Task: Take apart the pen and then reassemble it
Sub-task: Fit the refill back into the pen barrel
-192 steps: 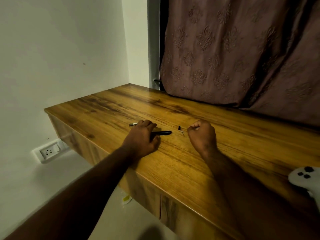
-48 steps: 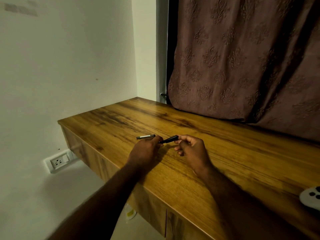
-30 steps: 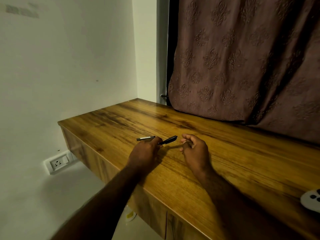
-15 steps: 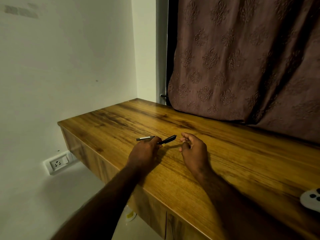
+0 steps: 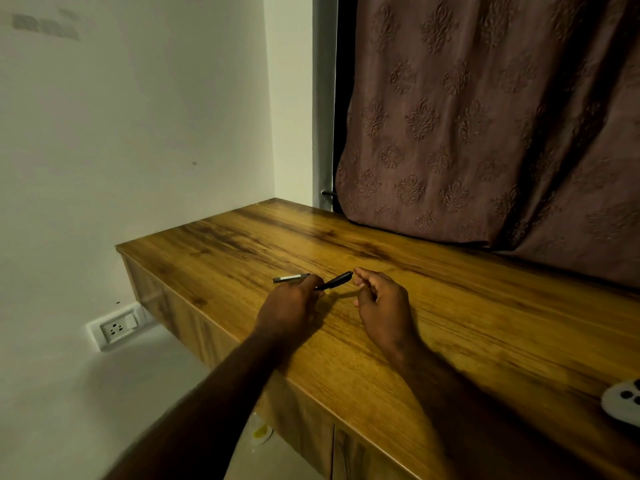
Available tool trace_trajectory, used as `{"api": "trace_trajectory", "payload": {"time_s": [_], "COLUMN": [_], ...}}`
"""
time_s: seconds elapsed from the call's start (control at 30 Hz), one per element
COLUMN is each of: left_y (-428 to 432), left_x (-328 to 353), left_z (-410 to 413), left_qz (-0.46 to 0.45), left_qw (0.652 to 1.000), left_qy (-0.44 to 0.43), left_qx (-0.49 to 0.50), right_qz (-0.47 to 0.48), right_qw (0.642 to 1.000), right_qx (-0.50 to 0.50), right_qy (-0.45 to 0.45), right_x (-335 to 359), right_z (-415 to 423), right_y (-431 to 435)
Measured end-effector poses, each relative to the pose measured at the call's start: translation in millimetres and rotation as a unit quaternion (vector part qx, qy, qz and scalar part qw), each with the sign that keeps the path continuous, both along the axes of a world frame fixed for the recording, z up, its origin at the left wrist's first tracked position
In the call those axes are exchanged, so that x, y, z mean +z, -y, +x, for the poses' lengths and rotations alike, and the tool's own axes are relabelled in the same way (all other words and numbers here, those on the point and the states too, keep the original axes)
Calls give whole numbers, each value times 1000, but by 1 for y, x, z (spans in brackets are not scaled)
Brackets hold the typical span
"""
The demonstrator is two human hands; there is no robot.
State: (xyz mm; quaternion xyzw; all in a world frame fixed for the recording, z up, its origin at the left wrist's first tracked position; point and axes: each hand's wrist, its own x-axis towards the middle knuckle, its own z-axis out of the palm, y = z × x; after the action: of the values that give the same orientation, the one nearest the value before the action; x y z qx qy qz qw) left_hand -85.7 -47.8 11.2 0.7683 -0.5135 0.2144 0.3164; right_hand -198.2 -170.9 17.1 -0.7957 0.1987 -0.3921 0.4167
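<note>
Two hands, likely mid-reassembly: left hand [image 5: 289, 306] fingers wrap black barrel [image 5: 334, 280]; right hand [image 5: 382, 306] fingers pinch at its tip, contents unclear. Next, probably: fit grey piece [image 5: 291, 278] lying beyond left fingers.

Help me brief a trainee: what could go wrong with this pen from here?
1. The left hand holds the black pen barrel tilted, its end at the fingertips of the right hand; any small part fed in there could slip and drop.
2. The grey pen piece pokes out past the left hand; if loose, a nudge might roll it across the wooden table.
</note>
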Motion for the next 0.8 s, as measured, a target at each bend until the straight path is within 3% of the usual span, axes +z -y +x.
{"api": "trace_trajectory", "payload": {"time_s": [0.8], "left_y": [0], "left_x": [0], "left_z": [-1], "left_qz": [-3], "left_qw": [1000], "left_qy": [-1], "left_qx": [0], "right_qz": [-1], "right_qw": [1000], "right_qx": [3], "right_qy": [30], "right_x": [-5], "right_z": [3], "right_y": [6]}}
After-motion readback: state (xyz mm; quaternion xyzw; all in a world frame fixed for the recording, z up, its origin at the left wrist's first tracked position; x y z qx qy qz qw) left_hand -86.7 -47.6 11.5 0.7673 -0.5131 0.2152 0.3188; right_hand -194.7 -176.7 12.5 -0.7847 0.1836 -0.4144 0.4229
